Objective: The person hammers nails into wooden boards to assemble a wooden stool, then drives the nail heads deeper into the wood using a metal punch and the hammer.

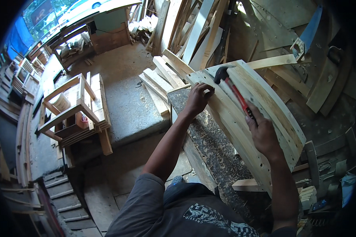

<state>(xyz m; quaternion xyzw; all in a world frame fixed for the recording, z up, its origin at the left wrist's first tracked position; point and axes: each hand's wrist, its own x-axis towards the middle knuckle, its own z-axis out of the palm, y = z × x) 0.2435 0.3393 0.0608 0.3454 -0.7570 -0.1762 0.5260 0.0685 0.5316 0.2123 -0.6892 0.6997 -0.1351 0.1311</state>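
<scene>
At upper centre, my left grip (198,97) curls at the edge of the plank panel (232,120), which slants right of centre over the bench (221,156); whether it pinches anything, I can't tell. My right grip (260,130) wraps the hammer (236,94); I'd strike squarely, left clear.

one left hand (199,98), one right hand (262,132) — two in all; one red-handled hammer (236,94); one blue-bladed handsaw (311,32); one panel of joined boards (235,123); one open wooden frame (63,119); one pale bucket (61,102).
</scene>
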